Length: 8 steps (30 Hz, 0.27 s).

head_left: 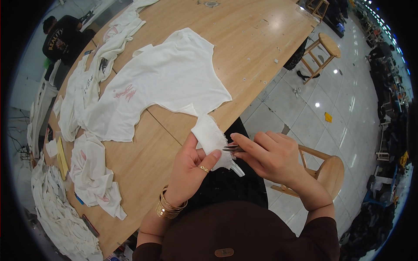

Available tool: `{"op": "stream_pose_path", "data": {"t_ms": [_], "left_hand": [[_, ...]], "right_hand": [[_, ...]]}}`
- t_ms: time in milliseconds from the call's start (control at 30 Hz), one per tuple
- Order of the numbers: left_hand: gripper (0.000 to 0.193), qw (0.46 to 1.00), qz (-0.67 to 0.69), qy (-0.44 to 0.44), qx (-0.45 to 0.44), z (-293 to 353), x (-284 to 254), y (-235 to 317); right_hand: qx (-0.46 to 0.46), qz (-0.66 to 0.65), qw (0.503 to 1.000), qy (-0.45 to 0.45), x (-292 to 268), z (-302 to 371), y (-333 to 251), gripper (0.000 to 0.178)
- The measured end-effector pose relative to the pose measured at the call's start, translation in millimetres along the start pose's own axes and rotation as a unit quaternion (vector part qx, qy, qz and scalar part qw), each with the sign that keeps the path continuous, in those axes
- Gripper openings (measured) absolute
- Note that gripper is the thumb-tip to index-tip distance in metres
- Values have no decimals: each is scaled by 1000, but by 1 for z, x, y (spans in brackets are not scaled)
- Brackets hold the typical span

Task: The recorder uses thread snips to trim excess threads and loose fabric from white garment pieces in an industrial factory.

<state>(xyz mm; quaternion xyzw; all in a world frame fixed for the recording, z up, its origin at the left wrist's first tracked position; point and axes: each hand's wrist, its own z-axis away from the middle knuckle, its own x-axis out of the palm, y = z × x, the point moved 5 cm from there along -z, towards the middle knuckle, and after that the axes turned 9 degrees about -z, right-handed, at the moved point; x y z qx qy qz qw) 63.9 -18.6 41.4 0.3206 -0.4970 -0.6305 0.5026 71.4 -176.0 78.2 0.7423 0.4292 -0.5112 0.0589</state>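
Note:
A white shirt (174,65) with a small reddish print lies spread over the table, its near end drawn off the edge toward me. My left hand (191,167), with a ring and several bangles, pinches that end between thumb and fingers. Frayed threads run along the raised edge of the cloth. In my right hand (272,156) are small thread snips (230,148), their thin dark points against the frayed edge. The fingers of this hand hide most of the tool, and I cannot tell whether its blades are parted.
More white garments (93,172) lie on the wooden table (248,48) at the left, beside a yellow strip (62,158). A wooden stool (333,174) stands close on my right, another stool (328,45) farther off. At the far left is another person (65,39).

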Motion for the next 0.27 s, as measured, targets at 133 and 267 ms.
{"op": "stream_pose_path", "data": {"t_ms": [133,267], "left_hand": [[51,998,22,50,7,1,3,0],[55,998,31,45,12,1,4,-2]], "right_hand": [[-7,31,999,-7,-3,-1,-4,37],[-8,39,999,-18,-4,-1,-4,37]]}}
